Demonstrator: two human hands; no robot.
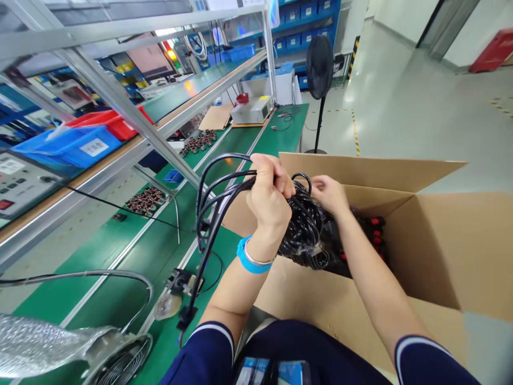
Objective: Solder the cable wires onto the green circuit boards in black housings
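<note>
My left hand is closed around several loops of black cable, lifted over the near left side of a cardboard box. Some of the cable hangs down to the left, over the green bench. Behind the fist, a bundle of coiled black cables lies at the box opening. My right hand reaches to the far side of this bundle, its fingers bent at a cable loop; whether they grip it is hidden. Black parts with red ends lie deeper in the box.
A green workbench runs along the left, under a metal-framed shelf with blue and red bins. Copper-wound parts and a round fan-like device with foil ducting sit there. A black standing fan is beyond the box.
</note>
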